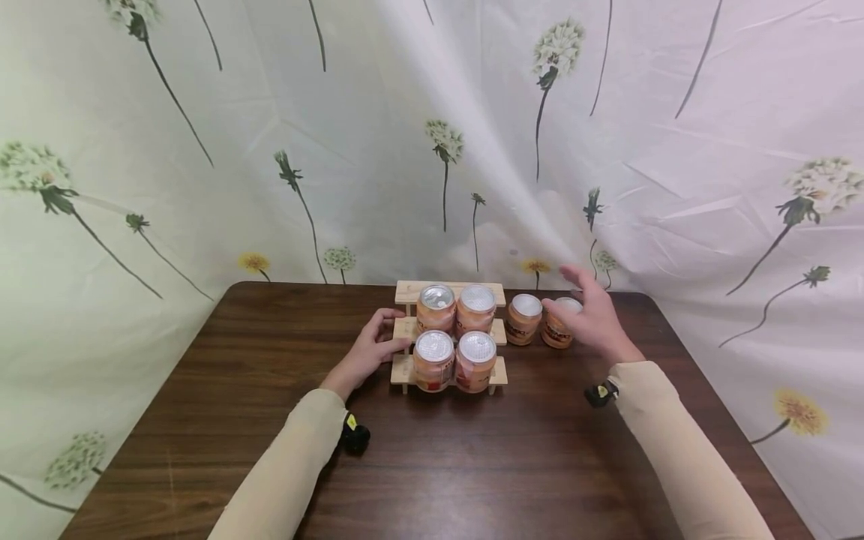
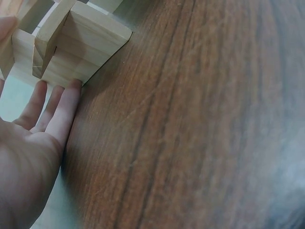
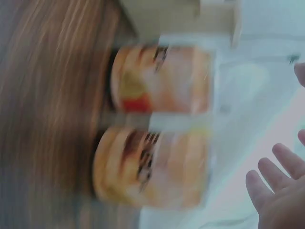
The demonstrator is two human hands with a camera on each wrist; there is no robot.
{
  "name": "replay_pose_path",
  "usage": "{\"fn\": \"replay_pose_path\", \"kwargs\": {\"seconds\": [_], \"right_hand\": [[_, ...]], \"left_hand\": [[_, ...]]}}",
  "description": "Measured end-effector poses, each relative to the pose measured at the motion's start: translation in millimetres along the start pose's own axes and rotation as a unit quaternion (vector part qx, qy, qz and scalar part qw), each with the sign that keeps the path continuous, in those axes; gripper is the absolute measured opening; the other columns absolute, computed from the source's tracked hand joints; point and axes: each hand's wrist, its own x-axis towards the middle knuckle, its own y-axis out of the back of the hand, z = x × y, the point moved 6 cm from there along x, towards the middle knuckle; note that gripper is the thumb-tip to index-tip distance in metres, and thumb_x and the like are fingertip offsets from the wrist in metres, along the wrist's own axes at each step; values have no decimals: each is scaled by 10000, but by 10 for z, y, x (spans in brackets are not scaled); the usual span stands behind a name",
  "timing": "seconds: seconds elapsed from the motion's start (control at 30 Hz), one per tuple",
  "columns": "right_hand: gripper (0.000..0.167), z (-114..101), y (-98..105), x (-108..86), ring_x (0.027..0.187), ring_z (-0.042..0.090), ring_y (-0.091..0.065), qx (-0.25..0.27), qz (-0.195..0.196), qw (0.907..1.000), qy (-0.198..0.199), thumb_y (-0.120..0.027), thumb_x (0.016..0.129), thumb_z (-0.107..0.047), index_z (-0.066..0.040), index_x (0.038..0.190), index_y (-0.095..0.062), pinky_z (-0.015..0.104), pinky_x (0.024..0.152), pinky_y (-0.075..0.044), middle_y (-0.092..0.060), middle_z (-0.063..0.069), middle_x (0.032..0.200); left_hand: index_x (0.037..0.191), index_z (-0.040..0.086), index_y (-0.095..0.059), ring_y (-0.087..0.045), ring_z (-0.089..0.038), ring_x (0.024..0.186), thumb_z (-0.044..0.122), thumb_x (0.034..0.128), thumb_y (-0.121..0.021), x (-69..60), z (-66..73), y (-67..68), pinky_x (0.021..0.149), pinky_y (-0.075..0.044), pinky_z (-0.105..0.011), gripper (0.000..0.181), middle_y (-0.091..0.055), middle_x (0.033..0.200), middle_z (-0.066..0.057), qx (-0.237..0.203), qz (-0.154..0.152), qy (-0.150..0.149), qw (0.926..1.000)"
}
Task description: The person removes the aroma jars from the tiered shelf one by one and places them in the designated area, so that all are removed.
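Note:
A three-step wooden rack (image 1: 403, 367) stands on the table. Two orange-labelled cans (image 1: 434, 361) sit on its front step, and two more cans (image 1: 476, 309) on the middle one. My left hand (image 1: 367, 352) holds the rack's left end: thumb and forefinger lie either side of the middle step, while the other fingers (image 2: 62, 114) touch the side panel (image 2: 90, 43). Right of the rack, two cans (image 1: 523, 321) stand on the table. My right hand (image 1: 594, 319) is beside the rightmost can (image 1: 556, 334), partly covering it, fingers spread and holding nothing.
The dark wooden table (image 1: 432, 465) ends at a flower-printed curtain (image 1: 378, 150) close behind the rack. The rack's top step (image 1: 448, 289) stands at the back. Black wrist cameras (image 1: 354, 435) are strapped at both sleeves.

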Motion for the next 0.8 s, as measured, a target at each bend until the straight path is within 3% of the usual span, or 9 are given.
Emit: {"fn": "replay_pose_path", "kwargs": {"seconds": [0.2, 0.4, 0.63, 0.8], "right_hand": [[629, -382, -303, 48, 1350, 379, -569, 243, -621, 9965, 512, -801, 952, -207, -78, 1491, -503, 600, 1070, -477, -592, 194, 1466], [633, -630, -566, 121, 1346, 370, -575, 349, -1245, 9892, 684, -809, 950, -251, -113, 1493, -514, 590, 1070, -480, -608, 151, 1460], [705, -697, -781, 182, 1301, 281, -604, 463, -1718, 9833, 394, -822, 932, -362, -153, 1521, -494, 532, 1035, -524, -602, 69, 1453], [709, -669, -885, 204, 1244, 253, -621, 764, -1809, 9802, 238, -841, 916, -357, -157, 1512, -513, 466, 996, -559, -632, 38, 1358]], "left_hand": [[1469, 90, -427, -612, -267, 1173, 125, 1002, -720, 2, 19, -1, 843, -598, -383, 552, -482, 1403, -224, 14, 5, -12, 10000], [1468, 94, -426, -612, -274, 1175, 136, 1004, -722, 14, 8, -2, 837, -595, -367, 553, -477, 1415, -229, 30, 10, -15, 10000], [1466, 90, -422, -613, -255, 1153, 143, 1014, -711, 6, -7, -1, 809, -572, -335, 540, -483, 1429, -226, 102, -7, -24, 9999], [1469, 95, -421, -616, -258, 1159, 167, 1013, -719, 4, -2, 4, 812, -573, -340, 550, -482, 1434, -225, 137, -10, -24, 9999]]}}
